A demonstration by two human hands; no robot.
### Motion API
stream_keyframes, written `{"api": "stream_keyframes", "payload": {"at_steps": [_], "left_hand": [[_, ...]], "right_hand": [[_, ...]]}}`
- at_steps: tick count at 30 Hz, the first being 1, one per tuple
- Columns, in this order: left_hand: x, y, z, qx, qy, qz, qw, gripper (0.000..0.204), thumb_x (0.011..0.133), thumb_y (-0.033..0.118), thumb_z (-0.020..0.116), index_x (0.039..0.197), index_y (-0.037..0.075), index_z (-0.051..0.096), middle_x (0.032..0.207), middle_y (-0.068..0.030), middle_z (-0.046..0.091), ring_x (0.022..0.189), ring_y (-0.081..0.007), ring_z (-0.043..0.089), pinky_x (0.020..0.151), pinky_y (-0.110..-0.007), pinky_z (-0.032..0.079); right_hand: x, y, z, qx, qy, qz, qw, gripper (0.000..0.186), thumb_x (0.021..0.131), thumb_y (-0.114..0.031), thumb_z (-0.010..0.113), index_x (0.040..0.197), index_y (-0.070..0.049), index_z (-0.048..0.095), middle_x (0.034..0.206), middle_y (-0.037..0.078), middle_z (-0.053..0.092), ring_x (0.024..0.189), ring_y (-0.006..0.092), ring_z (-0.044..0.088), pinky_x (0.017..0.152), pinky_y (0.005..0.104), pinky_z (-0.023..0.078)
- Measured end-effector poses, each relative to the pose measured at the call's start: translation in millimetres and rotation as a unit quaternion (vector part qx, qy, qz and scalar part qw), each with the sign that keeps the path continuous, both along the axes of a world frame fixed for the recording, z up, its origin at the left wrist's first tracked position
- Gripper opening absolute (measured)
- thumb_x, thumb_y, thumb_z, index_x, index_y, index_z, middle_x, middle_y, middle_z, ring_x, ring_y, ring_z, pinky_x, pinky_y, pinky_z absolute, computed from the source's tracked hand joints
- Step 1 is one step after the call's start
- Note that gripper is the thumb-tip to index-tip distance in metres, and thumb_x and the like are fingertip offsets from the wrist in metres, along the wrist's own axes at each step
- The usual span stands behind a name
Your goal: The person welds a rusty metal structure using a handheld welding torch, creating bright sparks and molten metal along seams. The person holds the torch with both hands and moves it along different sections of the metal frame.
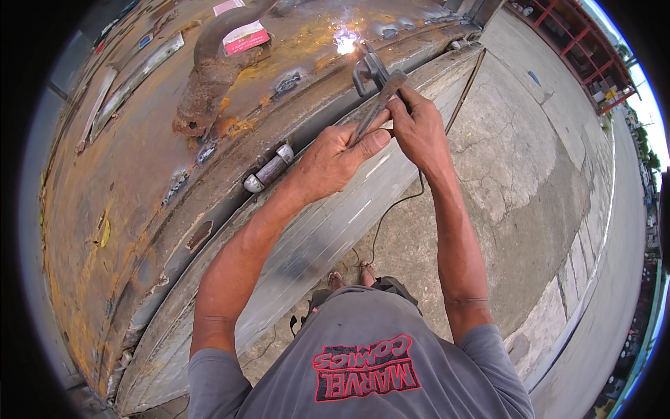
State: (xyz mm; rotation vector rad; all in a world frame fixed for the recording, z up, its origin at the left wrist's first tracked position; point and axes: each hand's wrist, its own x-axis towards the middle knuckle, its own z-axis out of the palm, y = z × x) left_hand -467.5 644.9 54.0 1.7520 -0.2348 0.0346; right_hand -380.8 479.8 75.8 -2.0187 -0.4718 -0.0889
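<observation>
A bright welding arc with sparks burns on the rusty metal panel near its far edge. My right hand is closed round a dark welding electrode holder, whose tip points at the arc. A thin black cable hangs below that hand and runs toward my feet. My left hand grips a flat metal bar, widened at its far end, lying slanted alongside the holder. Both hands are close together above the panel's edge. The electrode itself is lost in the glare.
A hinge sits in the gap between the panel and a grey metal side board. On the panel lie a red and white box, a curved rusty piece and metal strips. Cracked concrete extends to the right.
</observation>
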Motion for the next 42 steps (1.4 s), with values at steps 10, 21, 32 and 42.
{"api": "stream_keyframes", "payload": {"at_steps": [10,21,32,42], "left_hand": [[-3,4,9,0.043,0.043,0.003,0.998,0.069,0.107,0.056,0.058,0.156,0.008,0.054,0.083,0.0003,0.062,0.064,-0.0055,0.047,0.059,-0.027,0.043],[-2,1,5,0.025,0.012,0.01,1.0,0.071,0.106,0.057,0.059,0.155,0.006,0.054,0.08,0.0003,0.059,0.068,-0.0069,0.048,0.065,-0.029,0.044],[2,1,1,0.015,0.008,0.006,1.0,0.071,0.104,0.058,0.06,0.156,0.009,0.053,0.094,-0.0096,0.079,0.044,-0.004,0.048,0.04,-0.025,0.043],[-1,1,1,0.003,0.007,0.005,1.0,0.072,0.105,0.056,0.06,0.157,0.009,0.05,0.117,-0.0109,0.079,0.048,-0.0023,0.049,0.042,-0.023,0.043]], "right_hand": [[-1,1,4,-0.004,0.004,0.001,1.0,0.038,0.104,-0.026,0.058,0.126,0.002,0.07,0.077,0.021,0.067,0.067,0.027,0.063,0.067,0.0432,0.051],[0,2,3,-0.014,0.015,-0.003,1.0,0.04,0.104,-0.027,0.058,0.13,0.001,0.07,0.081,0.022,0.071,0.071,0.0282,0.068,0.069,0.043,0.053],[2,2,1,0.005,0.014,0.002,1.0,0.04,0.104,-0.027,0.058,0.129,0.002,0.07,0.081,0.022,0.07,0.072,0.0289,0.068,0.07,0.043,0.053],[1,3,5,-0.011,0.031,0.01,0.999,0.039,0.105,-0.027,0.058,0.126,0.003,0.07,0.079,0.018,0.068,0.072,0.0241,0.066,0.069,0.0416,0.053]]}}
